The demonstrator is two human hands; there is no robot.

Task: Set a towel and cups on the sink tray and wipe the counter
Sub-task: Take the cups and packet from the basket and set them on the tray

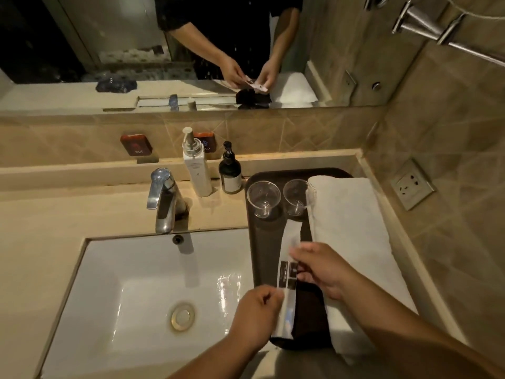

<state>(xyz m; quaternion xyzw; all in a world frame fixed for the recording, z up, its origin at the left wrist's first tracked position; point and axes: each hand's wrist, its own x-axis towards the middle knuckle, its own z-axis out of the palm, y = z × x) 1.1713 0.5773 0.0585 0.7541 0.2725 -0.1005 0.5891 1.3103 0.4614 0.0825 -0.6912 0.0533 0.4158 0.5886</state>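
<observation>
A dark tray (pixel 252 242) sits on the counter (pixel 41 228) just right of the white sink (pixel 131 283). Along the tray's right side lies a folded white towel (pixel 352 228), running from the back wall toward the near edge. Two clear cups (pixel 263 197) stand upright side by side at the tray's back left, the right-hand one touching the towel's edge.

Over the tray's middle strip both hands work on thin packets. The left hand (pixel 257 313) is clenched, its thumb and fingers pinching the left edge of a pale silvery packet (pixel 285 315) whose lower end reaches the tray's near rim. The right hand (pixel 325 269) comes in across the towel, its forearm resting over the towel's near part; its fingertips grasp a packet with a dark printed band (pixel 287 274), just above the left hand's grip. Whether these are two packets or one long one is hard to tell where the fingers cover them. A further pale strip (pixel 291 232) lies flat on the tray between the cups and the right hand.

Behind the sink stand a chrome tap (pixel 164 201), a white pump bottle (pixel 196 168) and a dark pump bottle (pixel 231 173). The mirror (pixel 109 50) above shows both hands at the packets.
</observation>
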